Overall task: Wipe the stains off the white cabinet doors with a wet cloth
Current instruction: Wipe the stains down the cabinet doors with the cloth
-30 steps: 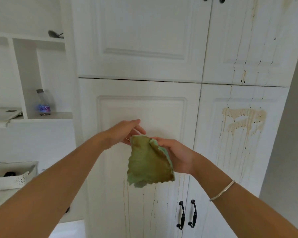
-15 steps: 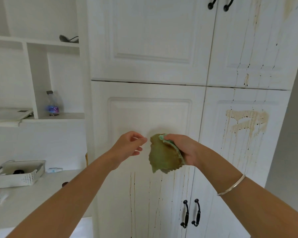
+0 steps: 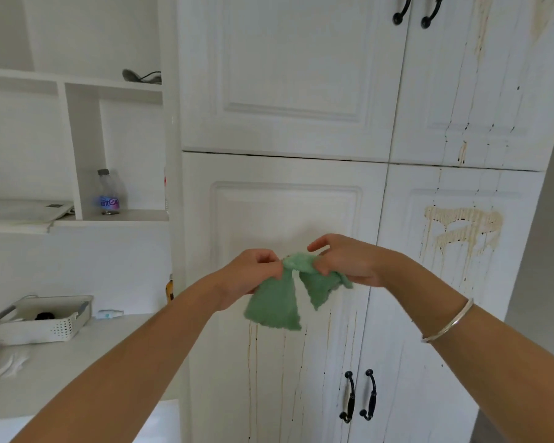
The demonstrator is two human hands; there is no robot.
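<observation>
A green cloth [image 3: 275, 306] hangs in front of the lower left cabinet door [image 3: 269, 212]. My left hand [image 3: 250, 273] pinches its upper edge on the left, and my right hand [image 3: 343, 263] grips the bunched top on the right, so both hold it between them. The lower right door [image 3: 454, 298] carries a wide beige stain [image 3: 461, 228] with drips running down. Thin brown drip lines [image 3: 253, 362] run down the lower left door below the cloth. The upper right door [image 3: 480, 91] shows drip marks too.
Black handles [image 3: 359, 396] sit low at the seam of the lower doors, another pair of black handles [image 3: 418, 11] at the top. Open shelves at the left hold a plastic bottle [image 3: 108, 195]. A white basket [image 3: 45, 318] stands on the counter [image 3: 87, 356] at the lower left.
My left hand has come back to the cloth and taken hold of its edge. The cloth now spreads between both hands. The view has shifted left and down.
</observation>
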